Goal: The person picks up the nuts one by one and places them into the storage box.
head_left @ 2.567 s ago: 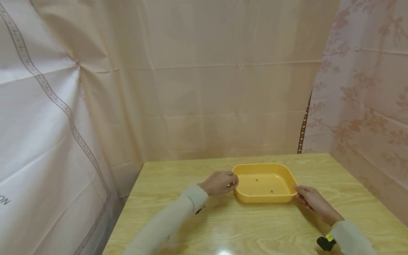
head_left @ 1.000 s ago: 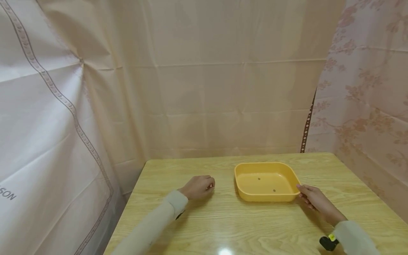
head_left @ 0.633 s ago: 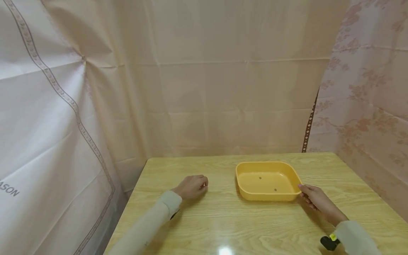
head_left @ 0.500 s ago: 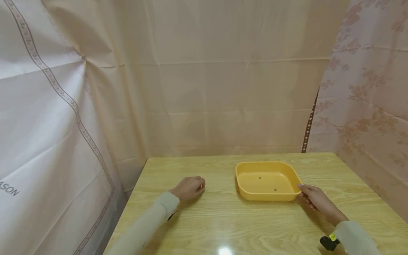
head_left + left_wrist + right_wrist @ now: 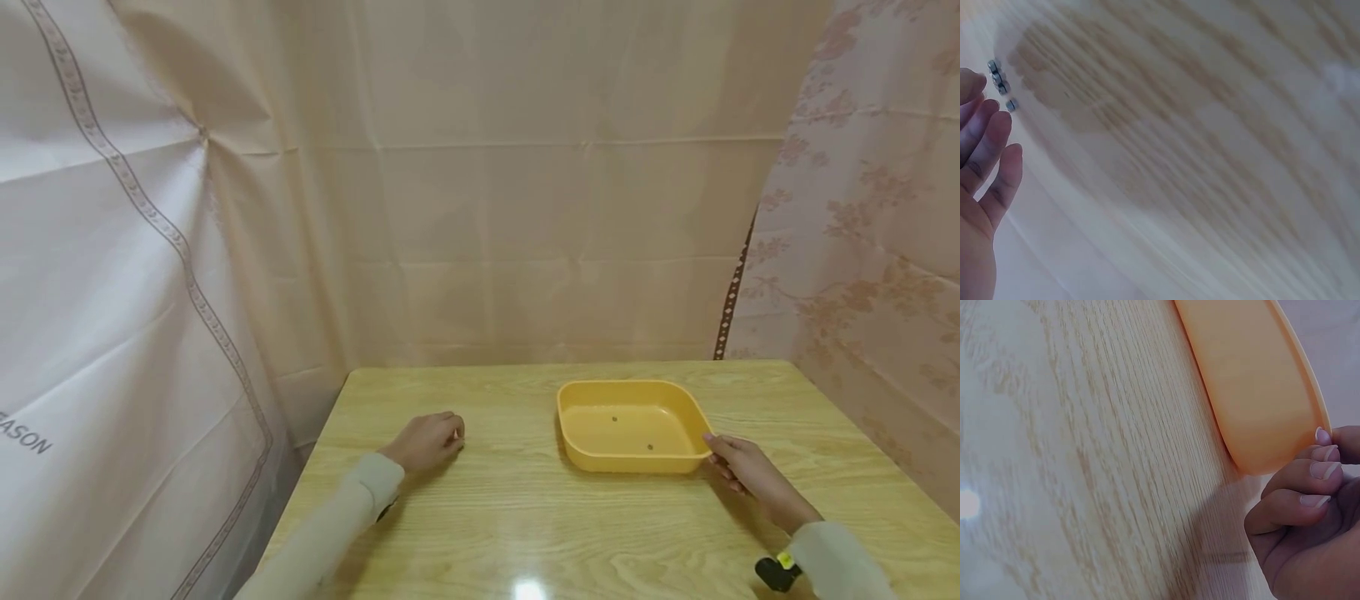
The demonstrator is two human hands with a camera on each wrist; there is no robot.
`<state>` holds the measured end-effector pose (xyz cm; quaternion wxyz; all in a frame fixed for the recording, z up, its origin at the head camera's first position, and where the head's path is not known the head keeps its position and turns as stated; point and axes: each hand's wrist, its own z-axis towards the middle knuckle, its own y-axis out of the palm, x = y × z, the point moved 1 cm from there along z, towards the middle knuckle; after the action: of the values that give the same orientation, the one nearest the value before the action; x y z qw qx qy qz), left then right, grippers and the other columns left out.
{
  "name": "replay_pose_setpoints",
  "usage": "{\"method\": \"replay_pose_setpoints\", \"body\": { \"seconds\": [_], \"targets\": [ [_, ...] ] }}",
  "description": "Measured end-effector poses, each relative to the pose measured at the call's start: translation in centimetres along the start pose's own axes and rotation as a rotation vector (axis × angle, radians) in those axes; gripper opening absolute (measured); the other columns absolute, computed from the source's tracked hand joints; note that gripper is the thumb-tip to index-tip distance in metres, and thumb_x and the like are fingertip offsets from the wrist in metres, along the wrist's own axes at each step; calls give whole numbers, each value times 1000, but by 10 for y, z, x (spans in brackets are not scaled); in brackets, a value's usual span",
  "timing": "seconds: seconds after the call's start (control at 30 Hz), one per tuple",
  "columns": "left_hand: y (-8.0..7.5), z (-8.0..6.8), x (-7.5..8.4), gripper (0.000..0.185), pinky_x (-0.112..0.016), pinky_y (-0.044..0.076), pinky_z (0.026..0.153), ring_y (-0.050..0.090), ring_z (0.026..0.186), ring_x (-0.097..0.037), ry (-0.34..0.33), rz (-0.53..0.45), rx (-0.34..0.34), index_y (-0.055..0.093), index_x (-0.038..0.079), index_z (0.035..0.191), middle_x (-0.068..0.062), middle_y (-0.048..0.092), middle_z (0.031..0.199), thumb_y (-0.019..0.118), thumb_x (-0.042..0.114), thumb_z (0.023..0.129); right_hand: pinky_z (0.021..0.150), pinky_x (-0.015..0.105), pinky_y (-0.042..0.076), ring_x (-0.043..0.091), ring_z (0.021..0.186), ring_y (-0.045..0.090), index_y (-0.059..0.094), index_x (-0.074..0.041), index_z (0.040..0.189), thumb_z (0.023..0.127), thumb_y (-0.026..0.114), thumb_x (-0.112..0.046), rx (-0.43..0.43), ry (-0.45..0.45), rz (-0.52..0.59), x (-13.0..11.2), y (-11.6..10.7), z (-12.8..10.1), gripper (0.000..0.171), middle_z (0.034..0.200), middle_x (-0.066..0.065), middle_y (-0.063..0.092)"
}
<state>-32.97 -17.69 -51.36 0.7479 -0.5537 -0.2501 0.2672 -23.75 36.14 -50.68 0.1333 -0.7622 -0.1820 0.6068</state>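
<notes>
A yellow tray [image 5: 637, 463] stands on the wooden table. My right hand [image 5: 757, 477] pinches its right rim between thumb and fingers; the right wrist view shows the thumb on the tray's edge [image 5: 1324, 412]. Two small dark pieces lie on the tray floor, a far piece [image 5: 615, 419] and a near piece [image 5: 650, 447]. Left of the tray, my left hand [image 5: 424, 442] is low over the table with thumb and index finger pinched together. In the left wrist view several small shiny metal pieces [image 5: 997, 78] show in a row right at its fingertips.
The wooden table [image 5: 540, 517] reaches back to a hanging beige cloth [image 5: 525, 208], with a patterned cloth [image 5: 877, 250] at the right and a pale cloth [image 5: 90, 292] at the left. A dark wrist-worn device [image 5: 776, 573] sits by my right sleeve.
My left hand has left the tray's left side and moved left across the table. A third dark spot near the tray's front wall no longer shows. My right hand keeps hold of the rim.
</notes>
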Motion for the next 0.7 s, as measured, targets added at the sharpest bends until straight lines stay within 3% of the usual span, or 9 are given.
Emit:
{"method": "replay_pose_setpoints", "body": {
  "seconds": [0.27,0.7],
  "targets": [
    [-4,-11,-8,12,-21,51,66,58,75,-2,-23,-1,-8,70,17,97,8,64,90,71,28,99,57,26,40,11,62,41,54,-5,95,110,36,-52,4,18,-26,4,-1,3,53,76,-1,44],
    [-9,-17,-5,8,-23,51,64,59,75,-4,-38,-7,3,70,16,98,7,65,90,71,24,99,56,26,40,11,62,40,53,-4,95,110,36,-54,-4,6,-32,0,0,1,55,76,-1,44]
  ]
}}
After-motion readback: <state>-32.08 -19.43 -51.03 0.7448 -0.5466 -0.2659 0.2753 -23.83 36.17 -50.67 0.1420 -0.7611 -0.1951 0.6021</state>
